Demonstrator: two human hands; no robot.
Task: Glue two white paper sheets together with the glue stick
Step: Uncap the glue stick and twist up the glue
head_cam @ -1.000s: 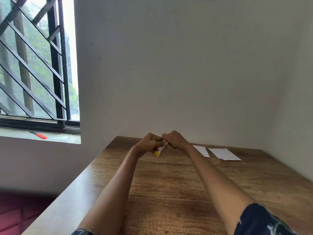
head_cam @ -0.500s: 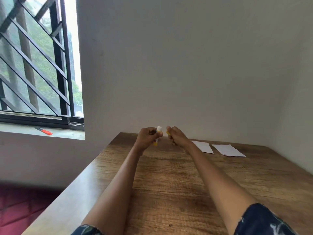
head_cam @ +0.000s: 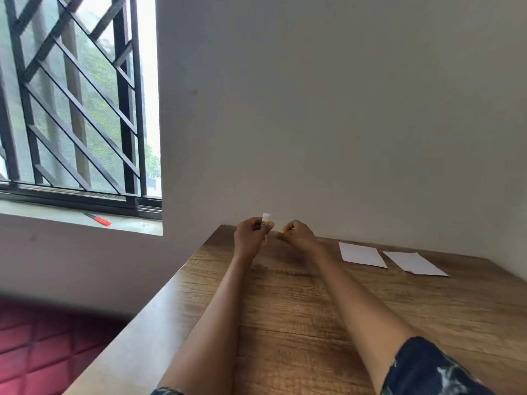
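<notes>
At the far end of the bench (head_cam: 285, 323), near the wall, both hands are working on the glue stick (head_cam: 265, 223). The left hand (head_cam: 251, 238) is gripping the stick upright, fingers curled round its barrel, with the white glue end showing bare above the thumb. The right hand (head_cam: 296, 235) is sitting just beside it, apart from the stick, pinching a small yellow piece that is probably the cap (head_cam: 284, 230); it is too small to be sure. Two white sheets (head_cam: 362, 254) (head_cam: 413, 263) are lying flat to the right, side by side and not overlapping, well apart from the hands.

Uncapping looks done, and no glue appears to be on either sheet yet, so the task is only beginning. The next move is calling for the cap to be put down or kept tucked in the right hand, and for the stick to be carried over to the nearer sheet and tipped down onto it. That light paper is likely to slide under the rubbing, so the free hand will probably need to be pressing it flat.
</notes>
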